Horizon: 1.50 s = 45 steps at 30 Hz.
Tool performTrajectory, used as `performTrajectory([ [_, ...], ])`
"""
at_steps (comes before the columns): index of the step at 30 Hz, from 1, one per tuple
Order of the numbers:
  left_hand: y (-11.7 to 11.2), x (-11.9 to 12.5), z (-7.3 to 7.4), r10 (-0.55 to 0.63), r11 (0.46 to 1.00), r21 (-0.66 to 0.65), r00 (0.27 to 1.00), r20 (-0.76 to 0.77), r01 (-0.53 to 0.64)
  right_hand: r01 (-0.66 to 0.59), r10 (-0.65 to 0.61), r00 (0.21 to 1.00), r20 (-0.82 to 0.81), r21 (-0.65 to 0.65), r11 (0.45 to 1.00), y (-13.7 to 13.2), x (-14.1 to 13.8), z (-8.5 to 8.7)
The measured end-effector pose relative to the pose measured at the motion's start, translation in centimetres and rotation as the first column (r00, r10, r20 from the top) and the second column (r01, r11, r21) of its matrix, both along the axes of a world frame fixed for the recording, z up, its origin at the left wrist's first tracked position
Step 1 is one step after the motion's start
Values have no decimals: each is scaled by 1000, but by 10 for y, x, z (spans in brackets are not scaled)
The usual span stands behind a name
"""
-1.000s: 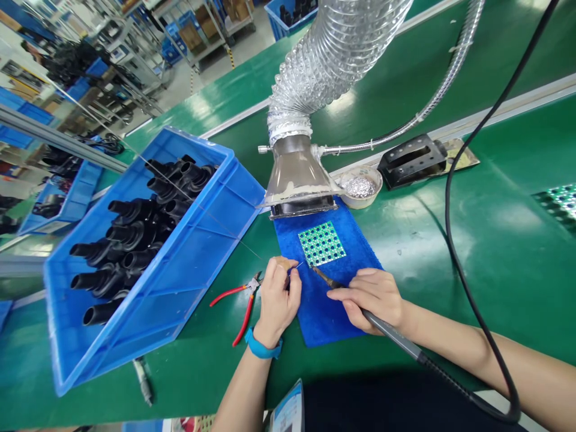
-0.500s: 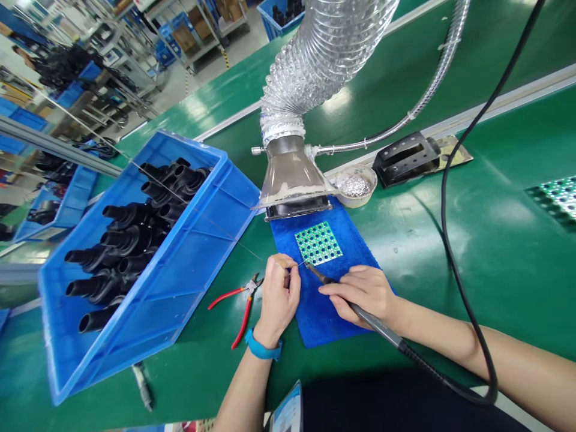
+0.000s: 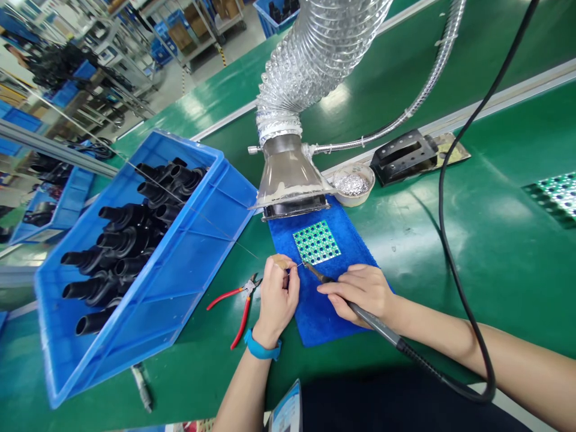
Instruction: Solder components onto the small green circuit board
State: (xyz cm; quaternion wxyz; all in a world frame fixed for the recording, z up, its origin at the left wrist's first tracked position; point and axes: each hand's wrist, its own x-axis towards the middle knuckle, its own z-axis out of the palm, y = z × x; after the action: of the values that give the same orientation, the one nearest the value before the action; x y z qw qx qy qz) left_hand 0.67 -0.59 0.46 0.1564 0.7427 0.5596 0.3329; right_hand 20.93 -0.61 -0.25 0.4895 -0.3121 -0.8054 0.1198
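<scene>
A small green perforated circuit board (image 3: 316, 242) lies on a blue cloth (image 3: 321, 312) under a fume-extraction funnel (image 3: 288, 180). My right hand (image 3: 360, 292) is closed round a soldering iron (image 3: 382, 327), whose tip rests at the board's near left corner. My left hand (image 3: 278, 297), with a blue wristband, pinches a thin solder wire (image 3: 202, 217) and brings its end to the iron's tip. The wire runs away up and to the left over the crate.
A blue crate (image 3: 180, 282) of black rubber parts (image 3: 130, 234) stands at the left. Red-handled cutters (image 3: 238, 303) lie beside my left hand. A bowl of solder scraps (image 3: 353, 183), a black iron stand (image 3: 402, 155) and a second board (image 3: 555, 192) sit to the right. The iron's black cable (image 3: 450, 240) loops across the mat.
The view has drifted slightly, so everything sits a little further left. The iron's tip and the wire end have closed in on the board's near corner.
</scene>
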Motion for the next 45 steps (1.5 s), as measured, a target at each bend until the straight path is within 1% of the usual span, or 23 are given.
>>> performTrajectory([
  [8, 1, 0, -4, -82, 997, 2, 997, -7, 82, 7, -7, 1000, 7, 5, 1000, 0, 0, 1],
  [17, -2, -2, -3, -105, 994, -21, 994, 5, 105, -17, 17, 999, -28, 6, 1000, -2, 2, 0],
  [22, -1, -2, 2, -63, 997, 34, 998, -3, 63, -15, 16, 999, -36, 13, 1000, -3, 2, 2],
  [26, -1, -5, 3, 36, 996, 77, 999, 5, -37, -15, 17, 996, -84, 26, 1000, -2, 6, 6],
  [28, 0, -9, 3, 81, 993, 83, 996, 21, -82, 6, -1, 994, -107, 50, 999, 2, 12, 8],
  [30, 2, -12, 3, 108, 989, 102, 994, 23, -110, 70, -59, 989, -134, 82, 994, 9, 21, 11],
  [32, 4, -16, 3, 120, 981, 154, 993, -1, -119, 188, -171, 971, -166, 95, 977, 19, 31, 16],
  [33, 5, -18, 3, 123, 975, 190, 992, -18, -117, 263, -243, 952, -186, 91, 960, 23, 37, 18],
  [36, 8, -27, 3, 138, 940, 324, 987, -77, -106, 471, -449, 864, -228, 50, 881, 37, 53, 24],
  [38, 7, -35, 2, 168, 899, 427, 977, -128, -98, 566, -537, 801, -265, 43, 823, 45, 60, 23],
  [40, 5, -41, 1, 254, 841, 526, 950, -182, -124, 604, -574, 775, -263, 40, 796, 54, 64, 17],
  [41, 3, -42, 1, 296, 816, 559, 936, -191, -144, 605, -582, 776, -244, 25, 796, 58, 64, 13],
  [42, 0, -41, 1, 326, 804, 569, 928, -182, -171, 597, -584, 785, -207, 3, 802, 62, 64, 9],
  [43, -2, -38, 2, 336, 809, 551, 930, -151, -203, 597, -592, 785, -181, -29, 802, 64, 63, 6],
  [44, -4, -32, 3, 324, 832, 503, 941, -98, -235, 597, -597, 785, -167, -53, 800, 65, 62, 5],
  [45, -5, -25, 4, 302, 870, 418, 953, -31, -262, 596, -598, 783, -171, -66, 800, 65, 61, 5],
])
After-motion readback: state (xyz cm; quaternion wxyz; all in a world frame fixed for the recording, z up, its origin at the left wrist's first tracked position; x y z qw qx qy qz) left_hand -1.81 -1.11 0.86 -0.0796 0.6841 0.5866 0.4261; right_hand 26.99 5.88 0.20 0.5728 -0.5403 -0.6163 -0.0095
